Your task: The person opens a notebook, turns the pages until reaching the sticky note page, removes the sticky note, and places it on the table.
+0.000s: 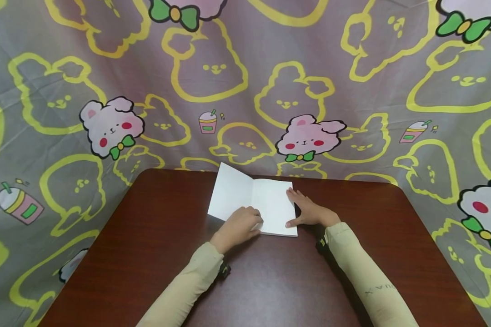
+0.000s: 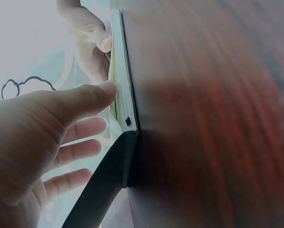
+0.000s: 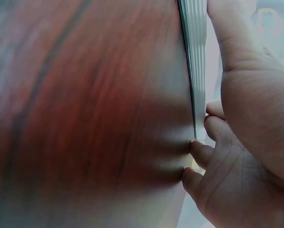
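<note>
An open notebook (image 1: pixel 273 204) with white pages and a dark cover (image 2: pixel 101 183) lies on the table. Its left cover and leaf (image 1: pixel 230 193) slant up from the tabletop. My left hand (image 1: pixel 239 225) is over the lower part of the notebook near the spine, thumb at the bottom edge of the page block (image 2: pixel 124 71). In the left wrist view its other fingers (image 2: pixel 80 151) extend loosely behind the thumb. My right hand (image 1: pixel 311 212) rests at the notebook's right edge, thumb and fingers spread apart along it. Some of its fingertips (image 3: pixel 191 180) reach down beside the page block towards the table.
The notebook lies towards the far side of a dark reddish-brown wooden table (image 1: pixel 147 236) with rounded far corners. A grey curtain (image 1: pixel 229 54) with yellow outlines and cartoon animals hangs behind and around the table. Dark wrist devices (image 1: pixel 224 271) sit under both sleeves.
</note>
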Motion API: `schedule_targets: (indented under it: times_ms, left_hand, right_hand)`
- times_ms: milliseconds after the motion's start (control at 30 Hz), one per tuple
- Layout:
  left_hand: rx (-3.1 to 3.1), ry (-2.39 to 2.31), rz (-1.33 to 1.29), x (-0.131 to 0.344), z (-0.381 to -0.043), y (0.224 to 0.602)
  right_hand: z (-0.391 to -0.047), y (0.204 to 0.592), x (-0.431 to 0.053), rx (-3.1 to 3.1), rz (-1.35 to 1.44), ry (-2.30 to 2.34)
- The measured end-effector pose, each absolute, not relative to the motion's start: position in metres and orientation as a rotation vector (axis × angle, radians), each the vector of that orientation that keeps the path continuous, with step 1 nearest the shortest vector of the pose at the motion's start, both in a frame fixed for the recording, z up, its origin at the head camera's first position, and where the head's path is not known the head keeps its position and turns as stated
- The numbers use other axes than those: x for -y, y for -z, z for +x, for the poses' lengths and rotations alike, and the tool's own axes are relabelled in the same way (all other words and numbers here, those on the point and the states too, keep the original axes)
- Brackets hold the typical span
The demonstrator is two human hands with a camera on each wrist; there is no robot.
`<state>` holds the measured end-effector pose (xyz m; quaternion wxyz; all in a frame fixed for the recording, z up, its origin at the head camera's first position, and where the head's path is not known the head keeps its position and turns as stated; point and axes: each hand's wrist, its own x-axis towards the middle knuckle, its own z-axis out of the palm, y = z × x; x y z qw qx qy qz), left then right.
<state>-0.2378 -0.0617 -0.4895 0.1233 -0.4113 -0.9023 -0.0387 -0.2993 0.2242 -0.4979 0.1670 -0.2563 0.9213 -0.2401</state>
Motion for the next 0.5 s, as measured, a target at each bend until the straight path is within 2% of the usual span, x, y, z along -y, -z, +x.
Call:
schedule_targets:
  times_ms: [500]
  left_hand:
    - [2.558, 0.028, -1.204, 0.0557, -0.2304, 0.4851]
  right_hand:
    - [-0.2972, 0.4925, -0.223, -2.615, -0.733, 0.683]
